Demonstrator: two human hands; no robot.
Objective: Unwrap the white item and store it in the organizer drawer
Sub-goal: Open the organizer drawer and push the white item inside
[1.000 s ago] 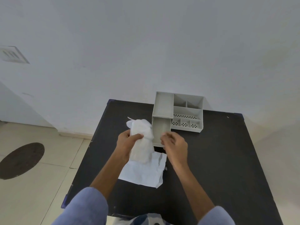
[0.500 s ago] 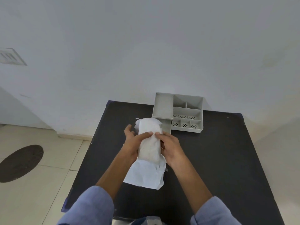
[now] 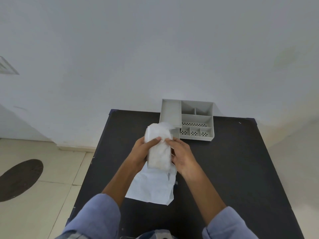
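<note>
A white item [image 3: 158, 152] in a soft translucent wrap is held upright above the black table [image 3: 233, 169]. My left hand [image 3: 140, 150] grips its left side with the thumb across the front. My right hand [image 3: 181, 156] holds its right side, fingertips meeting the left thumb near the top. A flat white paper sheet [image 3: 153, 188] lies on the table below the item. The grey organizer [image 3: 196, 118] stands at the table's far edge, just beyond the item. Its drawer is hidden behind the item.
The organizer has several open compartments, some with perforated floors. A white wall rises directly behind the table. Tiled floor with a dark round patch [image 3: 19, 178] lies to the left. Blue sleeves cover both forearms.
My right hand left the drawer front and came onto the white item. Both hands have shifted the item to the right, in front of the drawer.
</note>
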